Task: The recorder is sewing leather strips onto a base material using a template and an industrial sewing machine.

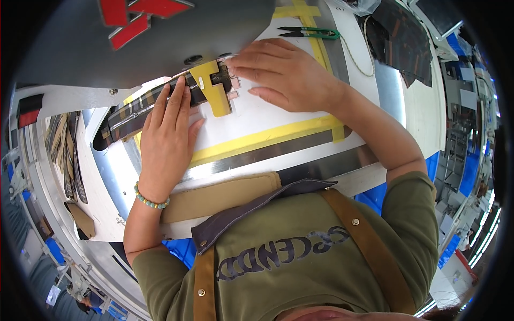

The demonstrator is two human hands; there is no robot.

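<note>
My left hand lies with fingers extended across a dark striped fabric strip with a zipper, fingertips pressing near a yellow T-shaped guide. The strip runs from the left to under that guide, on a white work plate bordered with yellow tape. My right hand rests at the right of the guide, fingers outstretched, fingertips touching near the strip's dark end, partly hiding it. Small pink pieces lie beside the guide. Green-handled thread snips lie above my right hand.
A dark grey machine body with red shapes overhangs the work. Striped fabric strips are piled at the left. Dark pieces lie at the upper right. A tan padded piece sits along the near edge. A person is at lower left.
</note>
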